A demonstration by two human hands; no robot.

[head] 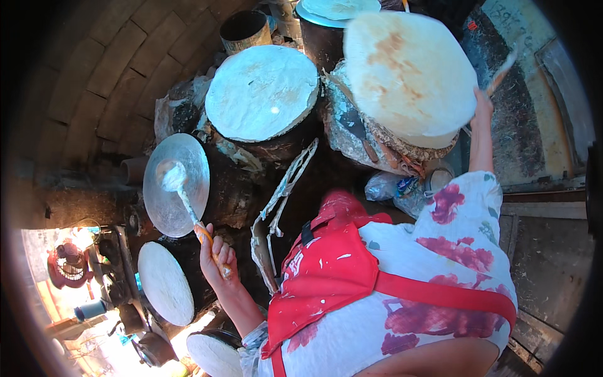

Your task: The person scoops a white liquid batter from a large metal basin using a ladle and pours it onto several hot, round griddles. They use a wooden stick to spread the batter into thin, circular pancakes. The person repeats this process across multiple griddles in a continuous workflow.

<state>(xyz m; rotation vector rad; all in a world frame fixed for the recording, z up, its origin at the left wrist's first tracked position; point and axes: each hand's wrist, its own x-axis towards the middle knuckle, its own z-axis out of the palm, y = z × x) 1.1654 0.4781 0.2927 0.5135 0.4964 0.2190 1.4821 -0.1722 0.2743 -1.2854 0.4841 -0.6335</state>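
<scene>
My left hand (218, 257) grips the orange handle of a ladle (189, 207). The ladle's white-coated bowl rests on or just above a shiny round griddle (193, 160); I cannot tell which. At the upper right, my right hand (483, 106) holds a thin wooden-handled tool (502, 75), its blurred tip pointing away from me. That hand is at the right edge of a large round flatbread (414, 75) with brown patches, slightly blurred, above a round woven-looking base (403, 143). Whether the fingers also pinch the bread cannot be made out.
White rounds cover other griddles: one ahead (264, 94), one at left (165, 282), one lower left (214, 356). Tongs (282, 188) lean before me. A dark scraper (353, 123) lies beside the bread. A bucket (245, 33) stands behind; a fan (70, 264) is far left.
</scene>
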